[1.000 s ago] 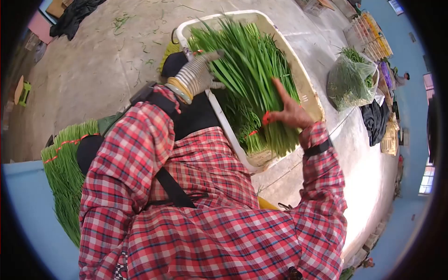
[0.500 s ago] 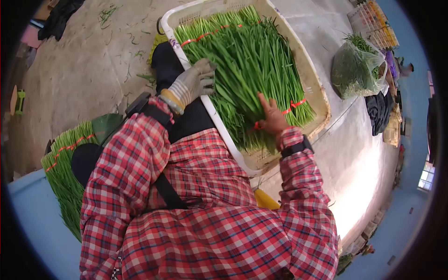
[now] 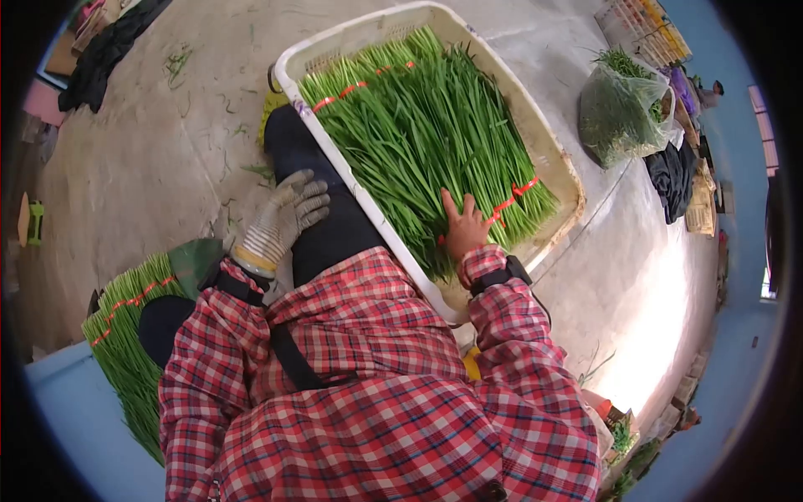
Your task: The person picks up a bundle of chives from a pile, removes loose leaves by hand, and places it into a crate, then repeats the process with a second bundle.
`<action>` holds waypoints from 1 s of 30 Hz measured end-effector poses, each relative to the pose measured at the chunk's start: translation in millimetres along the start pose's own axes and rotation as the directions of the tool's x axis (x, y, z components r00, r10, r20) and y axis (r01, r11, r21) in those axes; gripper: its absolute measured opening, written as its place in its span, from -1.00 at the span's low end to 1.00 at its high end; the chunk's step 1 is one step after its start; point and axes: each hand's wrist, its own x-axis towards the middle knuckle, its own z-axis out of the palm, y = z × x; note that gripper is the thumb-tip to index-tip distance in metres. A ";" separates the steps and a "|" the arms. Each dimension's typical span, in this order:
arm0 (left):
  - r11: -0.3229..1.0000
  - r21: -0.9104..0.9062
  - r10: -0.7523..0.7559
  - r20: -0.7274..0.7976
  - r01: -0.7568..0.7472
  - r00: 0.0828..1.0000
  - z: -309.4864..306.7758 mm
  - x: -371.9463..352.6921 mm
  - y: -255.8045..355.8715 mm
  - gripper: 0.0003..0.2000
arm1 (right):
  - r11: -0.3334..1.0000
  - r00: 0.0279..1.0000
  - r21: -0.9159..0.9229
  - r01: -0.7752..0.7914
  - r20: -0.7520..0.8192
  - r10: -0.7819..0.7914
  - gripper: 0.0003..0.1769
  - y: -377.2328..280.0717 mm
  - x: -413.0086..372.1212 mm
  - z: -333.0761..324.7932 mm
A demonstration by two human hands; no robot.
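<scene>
A white plastic crate [image 3: 374, 203] holds long green garlic chives [image 3: 418, 134], laid in bundles tied with red bands. My bare right hand [image 3: 465, 226] lies on the chives at the crate's near right part, fingers stretched out over the leaves by a red band [image 3: 512, 199]. My left hand [image 3: 287, 219], in a pale striped work glove, is outside the crate, over my dark trouser leg. Its fingers are apart and hold nothing. More bundled chives [image 3: 134, 309] lie at my left side, also tied with red bands.
A clear plastic bag of greens [image 3: 623, 109] stands on the floor to the right, beside a black cloth or bag [image 3: 672, 180]. A yellow and white crate [image 3: 642, 32] is behind it. Scattered leaves [image 3: 177, 63] lie on the floor at upper left.
My left hand has drawn back from the crate's left rim, down and left to over my leg. My right hand stays on the chives. The view has shifted slightly.
</scene>
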 end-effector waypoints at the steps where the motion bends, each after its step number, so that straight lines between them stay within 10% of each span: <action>1: 1.000 0.022 -0.002 -0.024 0.003 1.000 0.2 -2.5 0.1 -0.36 | 0.999 1.000 -0.031 -0.013 -0.010 0.012 0.11 -2.3 -1.3 3.4; 18: 0.997 -0.070 -0.007 -0.270 -0.012 0.963 -40.8 -84.2 -9.3 -0.59 | 0.954 0.928 -0.011 0.301 -0.225 -0.295 -0.30 -100.1 105.0 -56.3; 21: 0.998 -0.001 0.056 -0.229 -0.058 0.972 -86.3 -84.0 -31.9 -0.62 | 0.946 0.907 -0.118 0.301 -0.270 -0.322 -0.36 -88.5 140.6 33.6; 23: 0.805 -0.577 -0.143 -0.416 -0.139 0.898 -111.6 -62.9 -54.7 -0.85 | 0.888 0.758 -0.187 0.421 -0.466 -0.457 -0.37 -54.8 185.4 115.9; 24: 0.912 -0.326 0.230 -0.096 -0.249 0.969 -136.2 -78.4 -65.0 -0.66 | 0.897 0.841 -0.207 0.391 -0.314 -0.440 -0.33 -52.3 191.4 118.5; 25: 0.949 -0.173 0.216 -0.245 -0.262 0.945 -125.9 -87.5 -55.0 -0.66 | 0.886 0.879 0.194 0.422 -0.328 -0.346 -0.29 -14.4 230.5 189.4; 26: 0.969 -0.037 0.215 -0.351 -0.243 0.911 -110.8 -83.7 -45.3 -0.66 | 0.940 0.993 -0.320 0.118 0.064 -0.103 -0.23 -94.1 170.6 85.4; 28: 0.850 -0.187 0.482 -0.098 -0.492 0.870 -139.3 -68.3 -67.9 -0.66 | 0.841 0.984 -0.537 0.066 -0.102 -0.143 -0.28 -65.4 199.9 124.3; 30: 0.764 -0.301 0.600 0.010 -0.570 0.800 -144.0 -83.7 -54.1 -0.67 | 0.278 0.981 -0.950 -0.138 -0.169 -0.090 -0.33 -70.5 215.8 126.9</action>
